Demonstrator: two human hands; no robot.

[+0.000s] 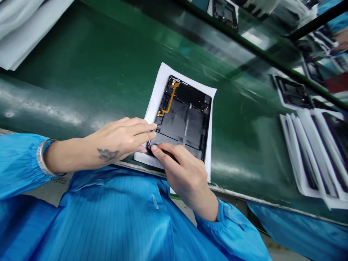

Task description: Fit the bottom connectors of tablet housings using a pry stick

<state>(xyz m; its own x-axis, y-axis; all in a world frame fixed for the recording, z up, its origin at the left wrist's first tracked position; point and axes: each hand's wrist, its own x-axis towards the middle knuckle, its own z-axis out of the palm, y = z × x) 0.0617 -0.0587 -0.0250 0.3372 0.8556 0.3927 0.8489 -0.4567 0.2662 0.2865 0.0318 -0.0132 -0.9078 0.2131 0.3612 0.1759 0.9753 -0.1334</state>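
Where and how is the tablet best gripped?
Probably by the far half of its right rim, coming from the right: the tablet lies flat on paper, and that long, straight edge is free of fingers. The left hand and right hand crowd its near-left corner, and the orange cable runs near the left edge.

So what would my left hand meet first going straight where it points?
Your left hand would likely meet the open black device at its left edge; whether they touch now is unclear.
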